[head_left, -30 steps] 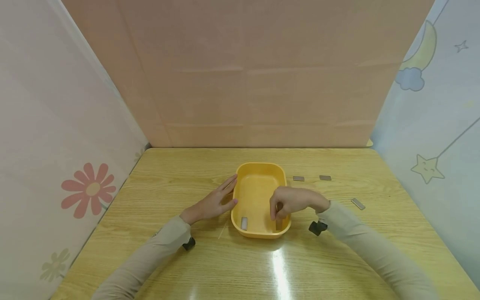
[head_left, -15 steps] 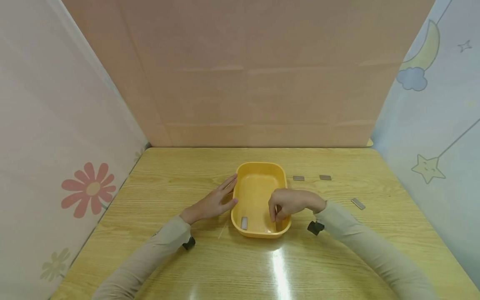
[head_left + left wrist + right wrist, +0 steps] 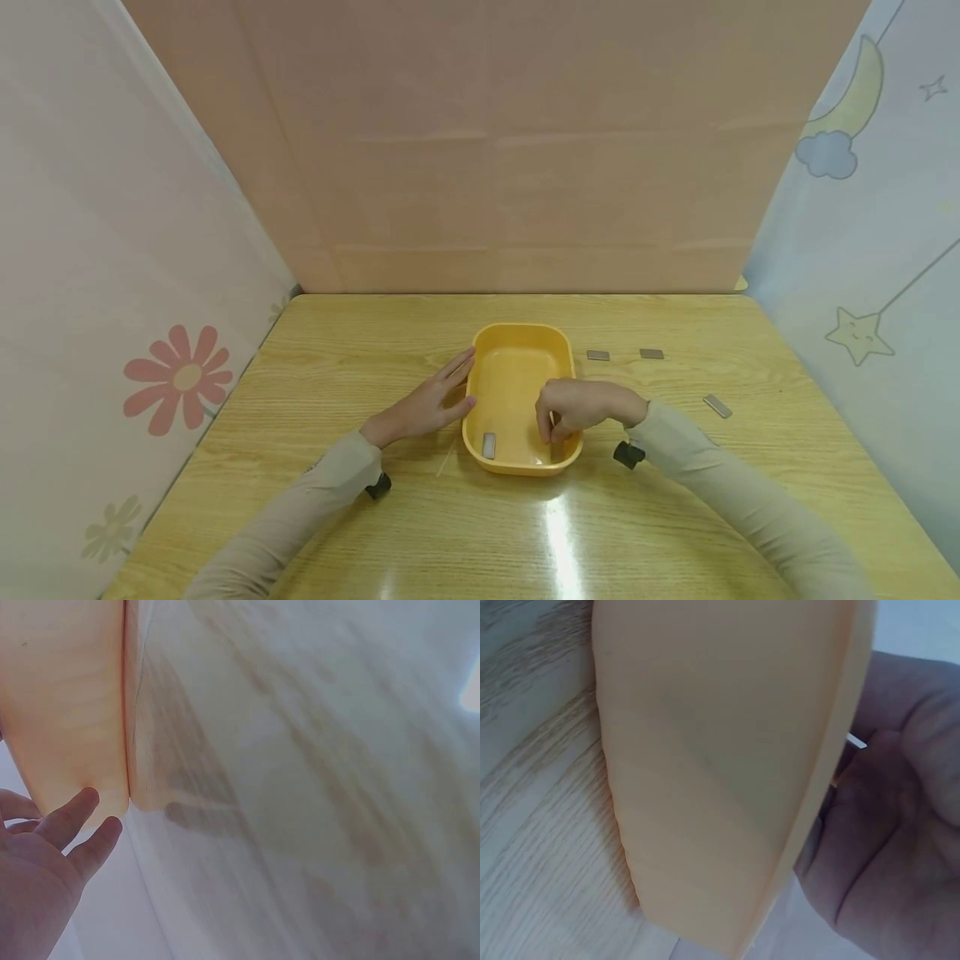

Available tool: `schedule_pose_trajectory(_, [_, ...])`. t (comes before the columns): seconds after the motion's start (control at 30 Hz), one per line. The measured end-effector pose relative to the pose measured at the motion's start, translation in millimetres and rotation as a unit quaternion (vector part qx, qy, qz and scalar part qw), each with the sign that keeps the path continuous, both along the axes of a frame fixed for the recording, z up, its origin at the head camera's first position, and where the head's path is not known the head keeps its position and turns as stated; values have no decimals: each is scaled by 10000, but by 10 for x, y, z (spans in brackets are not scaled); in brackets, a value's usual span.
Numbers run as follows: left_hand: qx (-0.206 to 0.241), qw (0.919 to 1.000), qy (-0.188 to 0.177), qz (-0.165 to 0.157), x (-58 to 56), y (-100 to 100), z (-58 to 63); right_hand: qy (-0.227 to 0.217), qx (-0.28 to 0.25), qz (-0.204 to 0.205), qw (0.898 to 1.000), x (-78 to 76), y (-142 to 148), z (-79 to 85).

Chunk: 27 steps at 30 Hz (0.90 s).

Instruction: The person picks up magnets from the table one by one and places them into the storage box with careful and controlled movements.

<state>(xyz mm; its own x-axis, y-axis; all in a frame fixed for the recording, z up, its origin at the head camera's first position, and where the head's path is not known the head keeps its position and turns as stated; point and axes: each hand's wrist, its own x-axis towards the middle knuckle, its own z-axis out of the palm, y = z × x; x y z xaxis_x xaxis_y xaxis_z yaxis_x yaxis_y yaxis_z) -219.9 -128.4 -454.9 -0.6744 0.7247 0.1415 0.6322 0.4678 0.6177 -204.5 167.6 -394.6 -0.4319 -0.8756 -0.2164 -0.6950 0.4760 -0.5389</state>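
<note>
A yellow plastic basin sits on the table. My left hand lies along its left side with straight, spread fingers; in the left wrist view the fingers touch the outer wall. One small flat grey rectangular piece lies in the near left corner of the basin. Over the right rim reaches my right hand, its curled fingers down inside the basin by the near right corner. A thin pale edge of a small flat piece shows between the fingers in the right wrist view; the rest of it is hidden.
Right of the basin lie a flat rectangular piece, another flat piece and a tilted grey piece. Cloth screens stand behind and at both sides of the wooden table.
My right hand and forearm have shifted slightly left and down within the basin. The left hand, the basin and the loose pieces have stayed in place.
</note>
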Motion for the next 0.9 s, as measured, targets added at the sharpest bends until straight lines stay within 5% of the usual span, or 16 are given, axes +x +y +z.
schedule_pose_trajectory(0.9, [16,10000,5,-5,25,2,29,717,129,27,9973,-2,-36,-70])
